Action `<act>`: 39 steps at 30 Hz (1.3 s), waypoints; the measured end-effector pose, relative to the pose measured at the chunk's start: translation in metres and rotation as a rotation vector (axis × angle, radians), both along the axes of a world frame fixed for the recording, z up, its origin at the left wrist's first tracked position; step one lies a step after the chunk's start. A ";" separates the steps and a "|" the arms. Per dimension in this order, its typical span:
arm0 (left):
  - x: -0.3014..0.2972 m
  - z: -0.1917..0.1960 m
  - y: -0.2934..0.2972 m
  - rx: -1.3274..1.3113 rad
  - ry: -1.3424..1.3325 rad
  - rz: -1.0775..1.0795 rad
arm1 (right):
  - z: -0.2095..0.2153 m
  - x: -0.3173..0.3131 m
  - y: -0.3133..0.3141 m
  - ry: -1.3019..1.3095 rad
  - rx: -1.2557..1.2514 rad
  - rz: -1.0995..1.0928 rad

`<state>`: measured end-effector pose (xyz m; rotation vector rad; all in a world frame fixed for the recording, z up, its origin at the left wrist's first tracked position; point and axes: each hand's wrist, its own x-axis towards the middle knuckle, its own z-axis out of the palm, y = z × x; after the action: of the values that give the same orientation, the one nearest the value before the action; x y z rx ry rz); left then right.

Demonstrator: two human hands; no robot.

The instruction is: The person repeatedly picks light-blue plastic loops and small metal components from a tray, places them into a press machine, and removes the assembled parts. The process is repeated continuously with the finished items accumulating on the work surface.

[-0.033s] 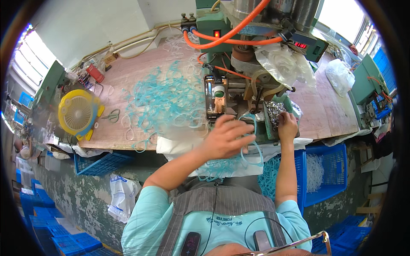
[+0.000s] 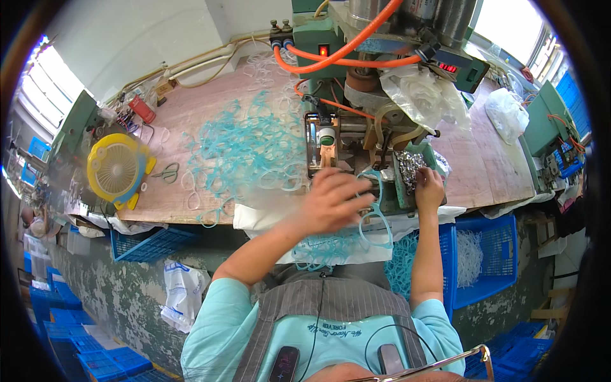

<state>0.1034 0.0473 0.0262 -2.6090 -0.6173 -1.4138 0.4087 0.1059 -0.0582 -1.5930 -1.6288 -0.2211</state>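
A light-blue eyeglass frame hangs at the front of the machine, one rim high and the other low. Just left of it is my left hand, slightly blurred, fingers spread and apart from the frame. My right hand reaches into a green tray holding a heap of small shiny metal parts. Its fingertips are bent together at the heap's edge; whatever they pinch is hidden. More light-blue eyeglass frames lie piled on the table left of the machine, and others rest on white cloth before me.
Orange air hoses loop over the machine. On the left of the table stand a yellow fan and green-handled scissors. A blue crate with pale frames sits below right; a white plastic bag lies at right.
My left hand has shifted slightly left, away from the hanging eyeglass frame, so more of the frame shows. My right hand stays at the metal parts.
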 end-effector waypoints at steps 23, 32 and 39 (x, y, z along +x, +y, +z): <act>-0.193 -0.025 0.089 -1.233 -0.806 0.541 | -0.004 0.003 -0.002 0.178 -0.003 -0.090; -0.181 -0.011 0.086 -1.014 -1.154 0.337 | 0.016 -0.012 -0.005 0.295 0.022 0.012; -0.158 -0.033 0.075 -0.728 -0.761 0.438 | 0.059 -0.064 -0.025 0.691 0.032 0.247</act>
<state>-0.0544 0.1224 -0.0068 -1.9673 -1.9564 -2.2908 0.3446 0.0804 0.0010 -1.2302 -1.2392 0.3939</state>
